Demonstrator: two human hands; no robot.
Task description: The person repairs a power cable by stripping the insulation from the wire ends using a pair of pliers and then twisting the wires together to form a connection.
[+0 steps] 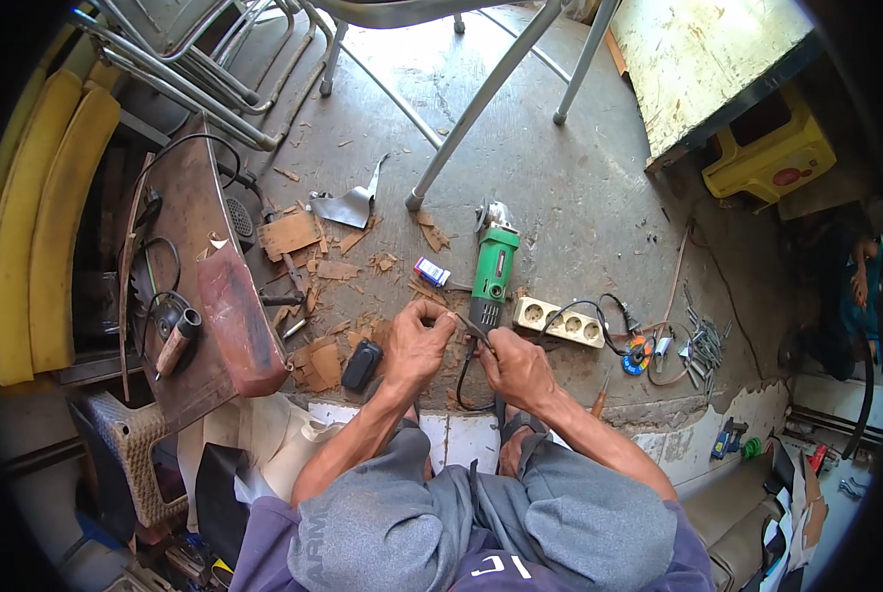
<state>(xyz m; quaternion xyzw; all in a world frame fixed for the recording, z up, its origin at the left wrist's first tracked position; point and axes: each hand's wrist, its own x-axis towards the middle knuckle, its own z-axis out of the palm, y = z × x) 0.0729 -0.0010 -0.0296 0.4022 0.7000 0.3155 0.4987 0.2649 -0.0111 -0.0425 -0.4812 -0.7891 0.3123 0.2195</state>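
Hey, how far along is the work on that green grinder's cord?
Looks mid-job. Done: the green angle grinder lies on the floor, its black cord pulled up to the person. In hand: left hand and right hand both pinch the cord's end. Left: the end isn't plugged into the beige power strip.

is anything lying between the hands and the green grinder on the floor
Nothing visible does. The left hand and right hand meet at the black cord just behind the green angle grinder; only bare floor lies between.

Small blue-white-red box (431,271) beside grinder (492,276)
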